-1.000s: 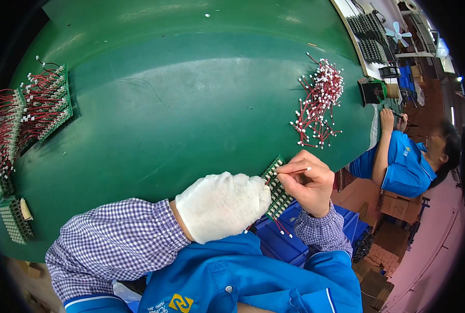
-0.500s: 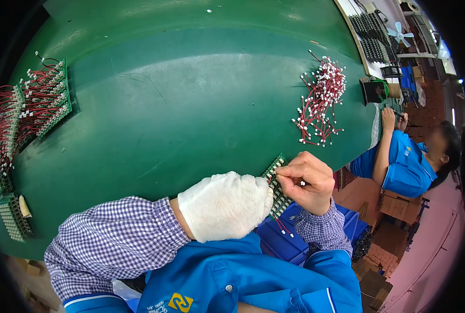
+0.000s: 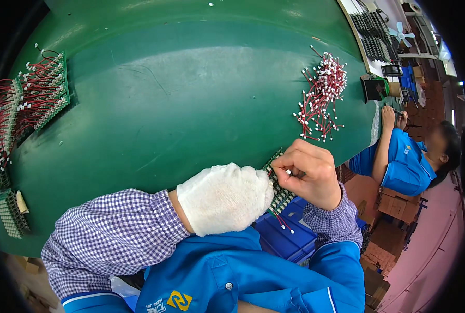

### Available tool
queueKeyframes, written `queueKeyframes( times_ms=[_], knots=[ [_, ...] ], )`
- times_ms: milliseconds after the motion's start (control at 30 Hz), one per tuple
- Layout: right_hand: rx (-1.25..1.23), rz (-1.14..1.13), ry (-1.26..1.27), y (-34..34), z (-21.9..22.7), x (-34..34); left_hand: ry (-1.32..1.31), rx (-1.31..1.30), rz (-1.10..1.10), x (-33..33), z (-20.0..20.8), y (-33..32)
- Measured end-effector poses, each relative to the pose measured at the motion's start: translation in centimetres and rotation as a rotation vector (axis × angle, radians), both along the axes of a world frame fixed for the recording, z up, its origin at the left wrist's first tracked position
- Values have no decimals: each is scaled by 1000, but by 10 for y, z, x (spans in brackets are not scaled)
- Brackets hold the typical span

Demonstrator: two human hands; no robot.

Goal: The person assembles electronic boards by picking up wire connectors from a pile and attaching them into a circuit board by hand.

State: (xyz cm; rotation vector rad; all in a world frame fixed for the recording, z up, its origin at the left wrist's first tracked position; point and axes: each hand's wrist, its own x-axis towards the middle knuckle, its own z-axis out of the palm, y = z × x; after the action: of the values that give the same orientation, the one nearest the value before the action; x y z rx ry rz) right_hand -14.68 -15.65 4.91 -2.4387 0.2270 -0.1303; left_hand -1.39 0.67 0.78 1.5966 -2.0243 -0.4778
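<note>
My left hand (image 3: 224, 199), in a white knit glove, is closed on a narrow green circuit board (image 3: 281, 198) at the table's near edge. Its fingertips are mostly hidden behind the glove's back. Rows of small pale components cover the board, and red wires with white plugs (image 3: 292, 231) hang from its lower end. Over the board's upper part, my bare right hand (image 3: 311, 175) pinches thumb to forefinger on a short wire lead, whose white plug (image 3: 288, 172) shows beside the fingers. Whether the lead's other end touches the board is hidden.
A heap of red leads with white plugs (image 3: 327, 86) lies to the right on the green table (image 3: 154, 120). Wired boards (image 3: 52, 96) stand at far left, with another board stack (image 3: 10, 215) nearer. A blue crate (image 3: 287, 237) sits below the edge. A co-worker (image 3: 407, 164) sits at right.
My right hand has shifted slightly upward, its grip turning so the white plug sits nearer the thumb and forefinger. My gloved hand has risen a little, still on the board.
</note>
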Motion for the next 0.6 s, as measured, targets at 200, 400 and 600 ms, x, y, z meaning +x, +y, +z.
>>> queueKeyframes(
  times_ms=[200, 400, 600],
  knots=[
    [-63, -72, -65, 4, -7, -9, 31, -104, 37, -3, -5, 0],
    [-206, 60, -32, 4, 1, -6, -10, 9, 3, -1, 5, -1],
    [-529, 144, 93, 17, 8, 4, -2, -35, -17, 1, 1, -3]
  ],
)
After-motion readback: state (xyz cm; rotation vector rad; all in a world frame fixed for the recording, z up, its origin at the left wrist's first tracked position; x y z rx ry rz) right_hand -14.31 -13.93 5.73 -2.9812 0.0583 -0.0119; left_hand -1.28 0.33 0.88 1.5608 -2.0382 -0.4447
